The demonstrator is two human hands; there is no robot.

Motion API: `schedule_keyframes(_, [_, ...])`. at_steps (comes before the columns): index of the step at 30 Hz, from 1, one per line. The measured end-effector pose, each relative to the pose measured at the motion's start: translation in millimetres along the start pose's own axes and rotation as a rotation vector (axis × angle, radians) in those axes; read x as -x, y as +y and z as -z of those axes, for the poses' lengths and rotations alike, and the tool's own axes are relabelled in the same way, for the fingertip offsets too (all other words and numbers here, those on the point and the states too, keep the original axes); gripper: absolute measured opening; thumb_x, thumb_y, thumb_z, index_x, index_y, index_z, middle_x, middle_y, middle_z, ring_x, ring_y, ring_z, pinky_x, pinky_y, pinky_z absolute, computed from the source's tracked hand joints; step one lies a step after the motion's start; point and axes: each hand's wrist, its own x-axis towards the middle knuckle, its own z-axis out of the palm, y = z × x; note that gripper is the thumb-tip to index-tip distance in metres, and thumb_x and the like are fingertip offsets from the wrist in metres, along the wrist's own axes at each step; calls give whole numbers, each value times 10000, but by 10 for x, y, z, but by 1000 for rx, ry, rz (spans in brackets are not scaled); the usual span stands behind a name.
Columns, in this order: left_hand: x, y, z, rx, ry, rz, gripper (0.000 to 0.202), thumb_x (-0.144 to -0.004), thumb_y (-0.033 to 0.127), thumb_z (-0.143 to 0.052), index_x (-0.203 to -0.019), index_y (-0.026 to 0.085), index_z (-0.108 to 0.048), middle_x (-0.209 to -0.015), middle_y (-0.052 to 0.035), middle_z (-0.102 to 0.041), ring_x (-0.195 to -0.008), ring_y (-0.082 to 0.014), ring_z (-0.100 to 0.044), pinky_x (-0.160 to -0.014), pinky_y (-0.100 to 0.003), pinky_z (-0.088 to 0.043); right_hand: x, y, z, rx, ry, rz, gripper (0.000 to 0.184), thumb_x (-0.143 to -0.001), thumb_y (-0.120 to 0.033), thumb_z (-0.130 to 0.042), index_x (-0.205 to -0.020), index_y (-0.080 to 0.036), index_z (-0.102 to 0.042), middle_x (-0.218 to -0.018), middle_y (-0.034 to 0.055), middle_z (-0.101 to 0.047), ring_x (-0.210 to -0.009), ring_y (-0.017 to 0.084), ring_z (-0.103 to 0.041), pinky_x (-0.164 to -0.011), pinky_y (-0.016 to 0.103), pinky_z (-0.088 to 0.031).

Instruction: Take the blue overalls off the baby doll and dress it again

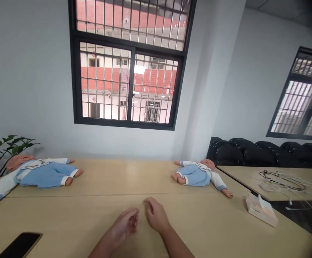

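Near the middle front of the table (113, 206), my left hand (125, 224) rests with its fingers curled in and nothing visible in them. Just to its right, a small gap away, my right hand (156, 215) is loosely closed with the back of the hand toward me; no object shows in it. Farther back on the left lies a baby doll (47, 173) in a white top and blue trousers. A second, similarly dressed doll (195, 173) lies at the back right. Neither hand touches a doll.
A dark phone (20, 245) lies at the front left, and a tissue box (261, 209) at the right. Stethoscopes and tangled tubing (282, 181) lie on another table beyond a gap. Black chairs (258, 154) line the wall; a leafy plant (6, 148) stands at left.
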Motion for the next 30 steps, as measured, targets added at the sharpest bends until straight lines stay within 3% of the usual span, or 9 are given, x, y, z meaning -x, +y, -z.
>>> schedule_keyframes(2, [42, 34, -7, 67, -132, 51, 360, -758, 423, -828, -895, 140, -652, -755, -5, -630, -639, -104, -588, -659, -229, -468, 7, 3, 22, -56, -108, -57, 297, -870, -134, -440, -1006, -210, -692, -947, 65, -750, -862, 217, -693, -791, 315, -531])
schedule_keyframes(5, [98, 70, -14, 92, -387, 278, 335, -827, 393, -789, -978, 108, -702, -923, -102, -703, -831, -181, -674, -866, -320, -509, -7, 56, 45, -98, -214, -156, 288, -874, -147, -430, -955, -190, -704, -863, 49, -734, -816, 200, -668, -764, 289, -493])
schedule_keyframes(7, [124, 85, -11, 89, -469, 382, 330, -872, 380, -746, -1044, 100, -715, -1007, -134, -715, -902, -211, -689, -944, -364, -495, -19, 76, 41, -119, -249, -189, 297, -879, -155, -423, -948, -188, -710, -827, 40, -723, -792, 193, -657, -757, 282, -476])
schedule_keyframes(11, [130, 106, -28, 103, -421, 376, 331, -887, 385, -738, -1080, 117, -718, -959, -112, -723, -852, -201, -695, -932, -360, -497, -29, 62, 18, -128, -326, -207, 295, -867, -162, -443, -950, -204, -723, -808, 25, -721, -779, 187, -650, -759, 277, -457])
schedule_keyframes(22, [-18, 85, 20, 129, -321, 392, 315, -919, 355, -694, -1136, 125, -694, -953, -85, -721, -809, -185, -707, -890, -383, -533, -70, 121, -38, -186, -311, -251, 290, -871, -173, -446, -945, -190, -726, -774, 22, -711, -737, 179, -631, -720, 270, -449])
schedule_keyframes(30, [-49, 91, 45, 127, -332, 418, 311, -927, 371, -683, -1136, 142, -695, -978, -86, -731, -849, -185, -712, -919, -388, -526, -64, 154, -52, -176, -324, -253, 283, -903, -202, -453, -954, -197, -732, -819, 31, -734, -768, 186, -652, -722, 274, -456])
